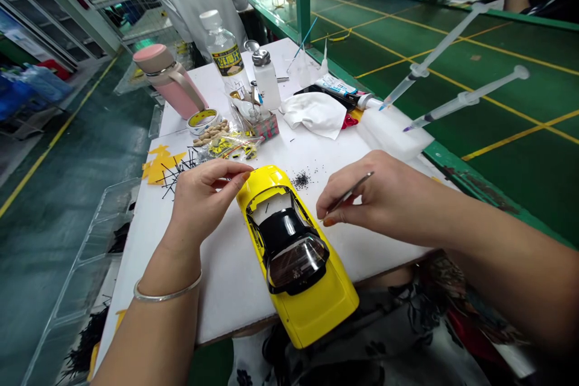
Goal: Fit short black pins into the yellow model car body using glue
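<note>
A yellow model car body (316, 307) with a black roof lies on the white tabletop, its near end jutting past the table's front edge. My left hand (203, 199) pinches its far left corner between thumb and fingers. To the right of the car, my right hand (362, 199) is closed around slim metal tweezers (355, 188); their tips are hidden by the fingers. Between the hands, just beyond the car's right side, is a small pile of tiny black pieces (301, 180). Thin black sticks (174, 172) lie left of my left hand.
Behind the car are a bag of yellow parts (233, 146), a tape roll (202, 120), a pink flask (169, 81), a clear bottle (224, 48), a pump bottle (266, 78) and a white cloth (314, 111). Two syringes (465, 99) rest at the right. A green conveyor (497, 81) runs alongside.
</note>
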Demonstrator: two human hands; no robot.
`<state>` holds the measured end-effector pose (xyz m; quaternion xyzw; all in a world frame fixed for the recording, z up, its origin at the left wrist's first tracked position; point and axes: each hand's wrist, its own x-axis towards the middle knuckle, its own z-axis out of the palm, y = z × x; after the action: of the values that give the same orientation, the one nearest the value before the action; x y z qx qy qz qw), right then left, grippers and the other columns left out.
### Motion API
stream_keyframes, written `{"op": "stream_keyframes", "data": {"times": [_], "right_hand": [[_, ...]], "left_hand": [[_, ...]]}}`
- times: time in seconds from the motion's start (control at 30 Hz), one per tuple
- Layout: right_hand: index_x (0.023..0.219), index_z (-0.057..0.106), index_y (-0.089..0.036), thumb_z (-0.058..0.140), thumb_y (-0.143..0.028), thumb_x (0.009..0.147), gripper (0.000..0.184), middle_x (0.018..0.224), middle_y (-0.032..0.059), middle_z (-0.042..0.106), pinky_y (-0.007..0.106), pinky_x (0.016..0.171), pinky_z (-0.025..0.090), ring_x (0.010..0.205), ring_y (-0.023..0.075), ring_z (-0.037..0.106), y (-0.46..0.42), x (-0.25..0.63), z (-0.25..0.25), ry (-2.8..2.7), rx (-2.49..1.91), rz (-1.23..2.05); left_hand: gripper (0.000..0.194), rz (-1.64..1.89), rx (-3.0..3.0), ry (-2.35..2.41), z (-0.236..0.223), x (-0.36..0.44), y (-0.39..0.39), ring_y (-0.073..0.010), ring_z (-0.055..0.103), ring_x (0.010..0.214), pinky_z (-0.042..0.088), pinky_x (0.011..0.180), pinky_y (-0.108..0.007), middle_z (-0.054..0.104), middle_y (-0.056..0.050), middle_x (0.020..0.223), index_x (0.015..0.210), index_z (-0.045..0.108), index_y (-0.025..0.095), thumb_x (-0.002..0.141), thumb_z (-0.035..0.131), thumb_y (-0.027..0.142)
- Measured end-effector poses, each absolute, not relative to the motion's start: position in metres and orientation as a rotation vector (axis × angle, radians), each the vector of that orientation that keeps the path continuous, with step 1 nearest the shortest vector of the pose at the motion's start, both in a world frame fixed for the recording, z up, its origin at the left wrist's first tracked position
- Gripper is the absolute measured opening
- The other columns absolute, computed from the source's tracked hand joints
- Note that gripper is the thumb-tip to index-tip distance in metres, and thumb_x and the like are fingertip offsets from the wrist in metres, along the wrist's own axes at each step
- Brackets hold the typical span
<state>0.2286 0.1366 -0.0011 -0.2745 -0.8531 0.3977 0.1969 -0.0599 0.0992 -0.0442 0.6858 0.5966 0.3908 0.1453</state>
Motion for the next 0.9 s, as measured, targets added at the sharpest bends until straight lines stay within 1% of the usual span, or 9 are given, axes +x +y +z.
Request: {"op": "stream_keyframes", "data": {"times": [0.17, 0.27, 0.37, 0.5, 0.73, 0.9], "right_hand": [[0.079, 0.083, -0.023, 0.08, -0.02, 0.078, 0.005, 0.078, 0.0003, 0.08, 0.027, 0.063, 0.058, 0.071, 0.0197, 0.075, 0.137, 0.246, -0.012, -2.121, -0.98, 1.22], [0.081, 0.082, -0.021, 0.079, -0.024, 0.081, 0.005, 0.082, 0.003, 0.081, 0.028, 0.066, 0.058, 0.074, 0.0207, 0.076, 0.13, 0.251, -0.03, -2.0, -0.985, 1.26], [0.083, 0.082, -0.021, 0.077, -0.02, 0.083, 0.005, 0.083, 0.0024, 0.081, 0.028, 0.067, 0.058, 0.075, 0.0195, 0.075, 0.119, 0.249, -0.054, -1.915, -0.972, 1.225], [0.086, 0.082, -0.021, 0.074, -0.015, 0.086, 0.01, 0.086, 0.0021, 0.081, 0.027, 0.067, 0.058, 0.076, 0.0184, 0.076, 0.107, 0.248, -0.075, -1.845, -0.939, 1.144], [0.087, 0.081, -0.019, 0.074, -0.007, 0.087, 0.014, 0.085, -0.0004, 0.081, 0.023, 0.071, 0.057, 0.076, 0.014, 0.075, 0.107, 0.249, -0.079, -1.882, -0.839, 1.102], [0.086, 0.08, -0.017, 0.075, -0.003, 0.086, 0.014, 0.083, -0.0015, 0.08, 0.018, 0.072, 0.055, 0.075, 0.0104, 0.075, 0.108, 0.248, -0.081, -1.899, -0.798, 1.075]], "left_hand": [[0.015, 1.131, 1.97, 1.718, -0.045, -0.061, 0.099, -0.0155, 0.071, 0.083, 0.057, 0.071, -0.024, 0.079, -0.002, 0.093, 0.097, 0.083, 0.026, 0.089, 0.072, 0.033], [0.014, 1.117, 1.962, 1.733, -0.045, -0.061, 0.1, -0.0143, 0.071, 0.081, 0.056, 0.069, -0.023, 0.079, -0.001, 0.092, 0.096, 0.083, 0.026, 0.089, 0.074, 0.034], [0.013, 1.108, 1.953, 1.737, -0.046, -0.061, 0.101, -0.0131, 0.07, 0.081, 0.056, 0.069, -0.021, 0.079, 0.0, 0.092, 0.096, 0.083, 0.027, 0.089, 0.075, 0.035], [0.013, 1.101, 1.924, 1.76, -0.048, -0.063, 0.101, -0.0129, 0.07, 0.083, 0.056, 0.071, -0.021, 0.079, 0.0, 0.094, 0.096, 0.083, 0.028, 0.088, 0.076, 0.036], [0.015, 1.079, 1.856, 1.794, -0.048, -0.064, 0.1, -0.014, 0.07, 0.085, 0.056, 0.072, -0.023, 0.078, 0.0, 0.097, 0.098, 0.083, 0.028, 0.087, 0.077, 0.037], [0.015, 1.108, 1.841, 1.827, -0.049, -0.062, 0.1, -0.014, 0.07, 0.079, 0.056, 0.069, -0.024, 0.078, 0.0, 0.091, 0.096, 0.084, 0.027, 0.085, 0.077, 0.035]]}}
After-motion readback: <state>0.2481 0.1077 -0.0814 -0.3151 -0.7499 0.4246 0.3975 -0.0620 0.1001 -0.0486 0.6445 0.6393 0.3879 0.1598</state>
